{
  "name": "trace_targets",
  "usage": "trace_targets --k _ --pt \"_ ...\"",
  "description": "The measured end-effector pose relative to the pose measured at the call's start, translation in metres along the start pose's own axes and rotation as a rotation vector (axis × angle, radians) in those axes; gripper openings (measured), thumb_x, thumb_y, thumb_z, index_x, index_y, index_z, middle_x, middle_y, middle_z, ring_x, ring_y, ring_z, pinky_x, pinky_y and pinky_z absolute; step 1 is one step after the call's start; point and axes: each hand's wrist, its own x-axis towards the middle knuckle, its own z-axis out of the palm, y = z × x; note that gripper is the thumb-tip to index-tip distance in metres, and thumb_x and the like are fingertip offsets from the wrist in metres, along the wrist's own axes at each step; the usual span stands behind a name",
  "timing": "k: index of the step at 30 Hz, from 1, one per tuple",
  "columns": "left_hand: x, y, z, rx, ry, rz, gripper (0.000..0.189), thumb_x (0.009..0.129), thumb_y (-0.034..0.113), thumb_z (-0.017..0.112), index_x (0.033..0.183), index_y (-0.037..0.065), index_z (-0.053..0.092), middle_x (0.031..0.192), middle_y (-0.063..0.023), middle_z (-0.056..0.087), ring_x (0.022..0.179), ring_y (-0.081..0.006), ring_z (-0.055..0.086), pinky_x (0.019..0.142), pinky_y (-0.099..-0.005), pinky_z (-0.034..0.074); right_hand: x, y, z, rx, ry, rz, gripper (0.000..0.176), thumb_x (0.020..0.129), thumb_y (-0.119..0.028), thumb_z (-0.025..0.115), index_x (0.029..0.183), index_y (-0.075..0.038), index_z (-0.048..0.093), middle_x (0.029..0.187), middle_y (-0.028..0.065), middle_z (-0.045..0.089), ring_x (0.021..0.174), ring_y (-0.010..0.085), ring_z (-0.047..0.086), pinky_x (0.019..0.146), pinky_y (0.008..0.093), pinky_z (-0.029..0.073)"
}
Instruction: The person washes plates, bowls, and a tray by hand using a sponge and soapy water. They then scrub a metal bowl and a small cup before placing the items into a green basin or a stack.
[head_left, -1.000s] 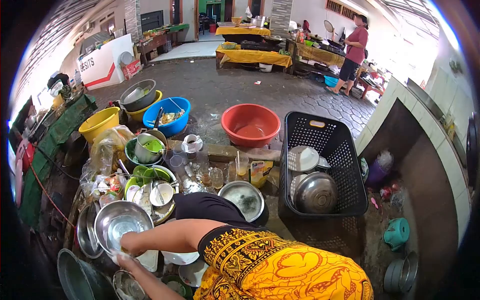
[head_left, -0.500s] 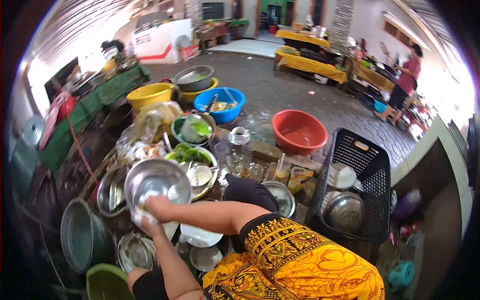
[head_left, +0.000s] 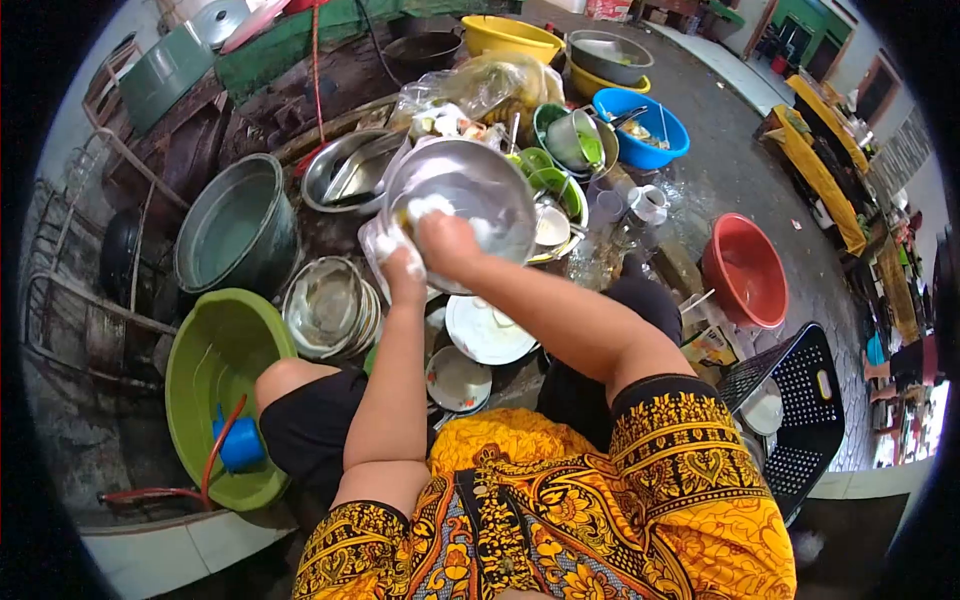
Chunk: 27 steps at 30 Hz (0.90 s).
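Observation:
A shiny metal bowl, streaked with white suds, is tilted towards me. My left hand, foamy at the fingers, grips its near left rim. Inside the bowl, my right hand is closed against the metal; thick foam hides what its fingers hold. Below the bowl lie a white plate and a flower-patterned bowl. A stack of dirty plates stands left of my hands. Green bowls and a small white bowl sit just to the right.
A grey tub of water and a green basin with a blue dipper are at left. A red basin and black crate stand right. Further back are a blue basin with food scraps and a yellow basin.
My view has swung left and down, bringing the green basin and dipper into sight. Both hands remain at the metal bowl, and my right hand has shifted within it.

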Motion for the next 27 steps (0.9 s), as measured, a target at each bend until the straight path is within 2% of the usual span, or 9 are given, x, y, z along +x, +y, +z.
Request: trace_targets --k 2,4,10,12,13,16,22,26,27 --pt "-0.013 -0.004 0.007 -0.318 -0.001 -0.059 0.049 0.071 0.004 0.041 0.119 0.001 0.035 0.113 -0.0095 0.044 0.105 -0.0187 0.043 0.093 -0.0285 0.031 0.018 0.024 -0.014 -0.046 0.162 0.040 0.013 0.067 -0.012 0.052 0.075 -0.002 0.056 0.075 0.0196 0.058 0.069 0.0342 0.058 0.061 0.0414 0.046" --pt "-0.016 0.018 0.006 0.181 0.001 -0.076 0.039 0.082 0.007 0.039 0.120 -0.001 0.035 0.114 -0.0097 0.044 0.103 -0.0162 0.043 0.090 -0.0279 0.032 0.039 0.060 -0.015 0.004 0.267 0.284 0.018 0.071 -0.019 0.050 0.077 -0.004 0.058 0.076 0.0185 0.060 0.071 0.0311 0.060 0.059 0.0400 0.047" --pt "-0.008 0.035 -0.033 0.256 0.212 0.000 0.036 0.080 0.003 0.040 0.115 -0.003 0.042 0.104 -0.0120 0.052 0.095 -0.0206 0.049 0.084 -0.0300 0.037 0.002 0.031 0.015 -0.102 -0.263 0.041 0.033 0.079 -0.036 0.044 0.083 -0.006 0.058 0.082 0.0165 0.060 0.078 0.0317 0.059 0.064 0.0407 0.046" --pt "-0.008 0.006 -0.057 -0.511 0.217 -0.095 0.046 0.073 0.000 0.035 0.120 -0.001 0.036 0.109 -0.0109 0.049 0.099 -0.0197 0.047 0.086 -0.0284 0.036 -0.012 -0.018 0.001 0.016 -0.483 0.066 0.023 0.067 -0.021 0.058 0.085 -0.008 0.060 0.089 0.0169 0.059 0.084 0.0310 0.057 0.069 0.0394 0.046" --pt "-0.013 0.026 -0.044 -0.420 0.195 -0.089 0.055 0.068 -0.001 0.031 0.123 0.000 0.030 0.112 -0.0104 0.046 0.100 -0.0203 0.047 0.088 -0.0278 0.036 -0.007 -0.024 0.017 0.015 -0.483 0.069 0.023 0.067 -0.021 0.058 0.085 -0.008 0.060 0.089 0.0169 0.059 0.084 0.0310 0.057 0.069 0.0394 0.046" --pt "-0.019 0.026 -0.027 -0.166 0.080 -0.213 0.044 0.075 0.003 0.035 0.119 0.000 0.037 0.109 -0.0100 0.048 0.097 -0.0192 0.047 0.086 -0.0280 0.036 0.006 -0.017 0.040 0.186 -0.070 -0.143 0.024 0.068 -0.023 0.058 0.084 -0.007 0.060 0.086 0.0176 0.059 0.082 0.0332 0.057 0.068 0.0400 0.046" --pt "-0.032 0.037 -0.019 0.104 0.036 -0.368 0.026 0.084 0.014 0.042 0.107 0.003 0.046 0.091 -0.0074 0.053 0.083 -0.0127 0.050 0.071 -0.0286 0.041 0.049 0.022 -0.004 0.301 0.374 0.366 0.022 0.068 -0.016 0.060 0.083 0.000 0.058 0.080 0.0228 0.057 0.075 0.0347 0.056 0.064 0.0408 0.044" --pt "-0.027 0.017 -0.044 -0.200 -0.089 -0.264 0.041 0.078 0.007 0.045 0.118 0.005 0.039 0.106 -0.0084 0.049 0.095 -0.0148 0.049 0.080 -0.0282 0.040 0.030 -0.006 0.033 0.301 0.003 0.024 0.030 0.066 -0.013 0.060 0.094 -0.002 0.056 0.082 0.0201 0.058 0.076 0.0377 0.056 0.066 0.0400 0.046" --pt "-0.026 0.031 -0.037 -0.290 0.034 -0.329 0.052 0.072 0.001 0.043 0.123 0.005 0.033 0.116 -0.0081 0.045 0.102 -0.0159 0.046 0.086 -0.0277 0.036 0.019 -0.013 0.041 0.293 0.148 -0.213 0.026 0.065 -0.011 0.059 0.090 -0.003 0.057 0.081 0.0190 0.058 0.076 0.0369 0.056 0.066 0.0399 0.046"
